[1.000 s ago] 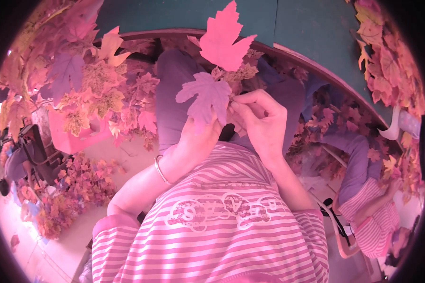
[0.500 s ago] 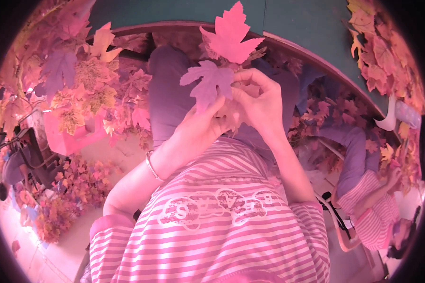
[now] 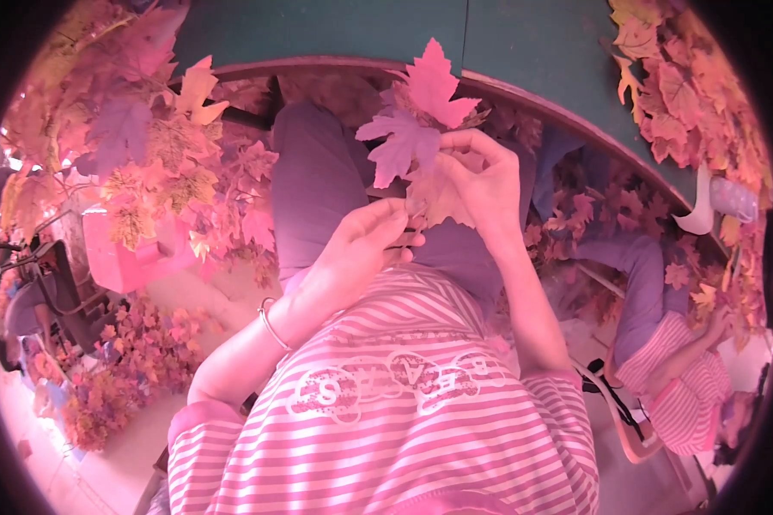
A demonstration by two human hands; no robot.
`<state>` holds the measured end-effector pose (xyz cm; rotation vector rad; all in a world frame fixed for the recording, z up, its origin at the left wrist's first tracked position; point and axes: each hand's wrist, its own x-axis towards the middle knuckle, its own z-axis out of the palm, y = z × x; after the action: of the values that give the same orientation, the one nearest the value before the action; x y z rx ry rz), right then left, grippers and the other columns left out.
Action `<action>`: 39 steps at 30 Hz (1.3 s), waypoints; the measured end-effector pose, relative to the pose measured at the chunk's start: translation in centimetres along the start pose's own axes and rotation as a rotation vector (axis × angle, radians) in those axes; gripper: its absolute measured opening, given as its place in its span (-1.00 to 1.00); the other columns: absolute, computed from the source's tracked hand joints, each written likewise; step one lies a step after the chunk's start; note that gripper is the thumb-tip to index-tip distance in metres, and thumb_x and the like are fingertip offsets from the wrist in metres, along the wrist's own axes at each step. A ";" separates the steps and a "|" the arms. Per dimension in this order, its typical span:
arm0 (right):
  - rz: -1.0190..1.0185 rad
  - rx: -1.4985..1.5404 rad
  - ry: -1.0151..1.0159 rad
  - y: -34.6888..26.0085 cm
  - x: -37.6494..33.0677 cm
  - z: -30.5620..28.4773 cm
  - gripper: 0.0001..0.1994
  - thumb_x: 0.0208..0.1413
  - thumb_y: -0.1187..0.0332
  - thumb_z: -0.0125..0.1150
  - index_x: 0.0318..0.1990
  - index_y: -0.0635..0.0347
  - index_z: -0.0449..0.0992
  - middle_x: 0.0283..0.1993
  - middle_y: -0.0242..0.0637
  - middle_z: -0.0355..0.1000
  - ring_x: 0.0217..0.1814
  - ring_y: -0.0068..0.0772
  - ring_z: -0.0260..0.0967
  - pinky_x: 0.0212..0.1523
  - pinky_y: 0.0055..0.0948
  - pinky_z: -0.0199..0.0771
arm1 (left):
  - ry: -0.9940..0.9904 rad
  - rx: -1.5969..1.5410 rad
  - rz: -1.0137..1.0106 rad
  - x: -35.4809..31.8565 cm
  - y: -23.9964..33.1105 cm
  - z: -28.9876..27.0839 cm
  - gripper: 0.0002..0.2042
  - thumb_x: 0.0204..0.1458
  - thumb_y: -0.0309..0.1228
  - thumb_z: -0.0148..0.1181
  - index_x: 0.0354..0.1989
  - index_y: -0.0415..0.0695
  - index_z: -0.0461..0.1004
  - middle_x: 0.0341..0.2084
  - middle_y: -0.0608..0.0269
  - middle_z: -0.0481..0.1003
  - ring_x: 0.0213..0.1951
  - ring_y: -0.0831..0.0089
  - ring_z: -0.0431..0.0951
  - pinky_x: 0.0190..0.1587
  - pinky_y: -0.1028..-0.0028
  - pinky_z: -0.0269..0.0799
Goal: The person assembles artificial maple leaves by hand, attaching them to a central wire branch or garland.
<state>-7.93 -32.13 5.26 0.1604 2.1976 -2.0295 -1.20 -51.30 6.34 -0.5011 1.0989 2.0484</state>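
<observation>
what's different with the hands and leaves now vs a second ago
The left hand has come off the purple leaf, down toward the body; whether its fingertips touch the pale leaf is unclear. The pink leaf has come down too, overlapping the table less. The right hand still pinches the bunch.

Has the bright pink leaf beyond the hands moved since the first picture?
Yes: judged against the green tabletop, the bright pink leaf now appears farther right, closer to the tabletop's seam, with less of it overlapping the green.
</observation>
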 end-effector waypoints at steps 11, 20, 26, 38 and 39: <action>0.085 0.177 -0.065 0.4 0.6 -0.3 -0.86 0.10 0.62 0.37 -0.19 0.38 0.56 -0.34 -0.29 0.61 -0.33 -0.62 0.53 -0.28 -0.57 0.55 | -0.154 -0.359 -0.206 0.8 0.2 -1.5 -0.69 0.37 -0.43 0.06 0.20 -0.29 0.44 -0.18 0.26 0.53 -0.21 0.61 0.53 -0.17 0.63 0.55; -0.187 -0.125 -0.162 3.5 1.1 -0.6 -0.85 0.02 0.54 0.34 -0.22 0.28 0.61 -0.30 -0.26 0.54 -0.16 -0.41 0.53 -0.13 -0.39 0.53 | -0.180 -0.087 -0.086 2.1 -0.6 -0.3 -0.80 0.30 -0.39 0.18 0.01 -0.18 0.45 -0.26 0.30 0.52 -0.15 0.48 0.57 0.04 0.36 0.59; -0.745 -0.583 0.354 -9.3 1.9 -9.8 -0.90 0.00 0.57 0.32 -0.30 0.26 0.56 -0.32 -0.12 0.49 -0.24 0.01 0.48 -0.20 -0.19 0.51 | 0.064 0.031 0.206 1.9 1.4 -0.8 -0.96 0.32 -0.41 0.15 -0.19 -0.07 0.48 -0.37 0.40 0.52 -0.31 0.63 0.57 -0.13 0.49 0.62; -0.624 -1.387 0.891 -11.4 14.3 -29.2 -0.84 0.14 0.35 0.29 -0.36 0.27 0.53 -0.39 -0.06 0.50 -0.35 -0.02 0.50 -0.34 -0.17 0.48 | 0.303 0.018 0.403 2.0 5.2 -1.8 -0.91 0.30 -0.40 0.18 -0.11 -0.10 0.52 -0.42 0.41 0.49 -0.35 0.63 0.52 -0.22 0.56 0.52; -0.704 -1.376 0.954 -12.3 13.6 -29.9 -0.87 0.08 0.43 0.30 -0.40 0.33 0.54 -0.33 0.03 0.51 -0.34 0.04 0.51 -0.33 -0.19 0.47 | 0.322 0.033 0.384 2.2 5.3 -2.3 -0.91 0.29 -0.41 0.19 -0.12 -0.10 0.52 -0.41 0.40 0.50 -0.34 0.63 0.52 -0.19 0.56 0.54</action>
<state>-24.53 -3.57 17.15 0.2042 4.0301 0.0943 -6.69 -54.19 6.58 -0.6615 1.5133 2.3261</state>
